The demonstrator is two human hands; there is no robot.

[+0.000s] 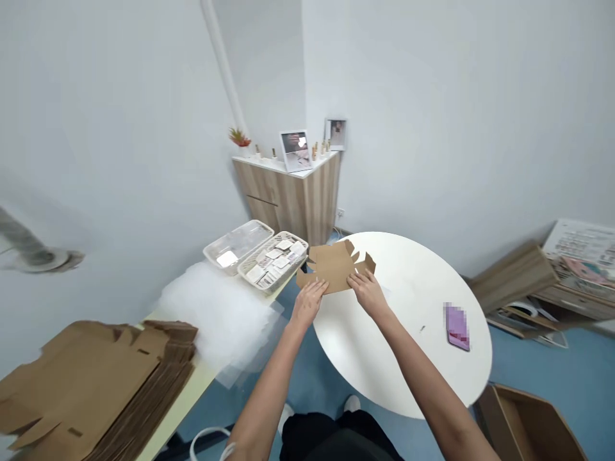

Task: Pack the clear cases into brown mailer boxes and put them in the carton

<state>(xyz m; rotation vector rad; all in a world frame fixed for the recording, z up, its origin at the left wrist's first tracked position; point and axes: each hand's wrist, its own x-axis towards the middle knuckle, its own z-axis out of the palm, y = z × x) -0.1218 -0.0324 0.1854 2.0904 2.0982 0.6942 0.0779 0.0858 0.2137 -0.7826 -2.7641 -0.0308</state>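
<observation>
Both hands hold a cut cardboard sheet [335, 266] over the far left edge of the round table [413, 358].

Nearest, well to the left of the table, lies a stack of flat cardboard [96, 384], and an open box [528, 426] stands on the floor at the table's right. The left hand [307, 305] and the right hand [368, 292] each close their fingers narrowly on the near edge of the sheet, which is almost flat with its flaps pointing away. It seems to be at the start of folding; it is better to keep the grip close to the crease lines and press the sheet on the table so the folds come straight. A purple object [457, 327] rests on the table's right part. Behind the table's left side are two baskets [269, 259], and beyond them a wooden cabinet [293, 192].
</observation>
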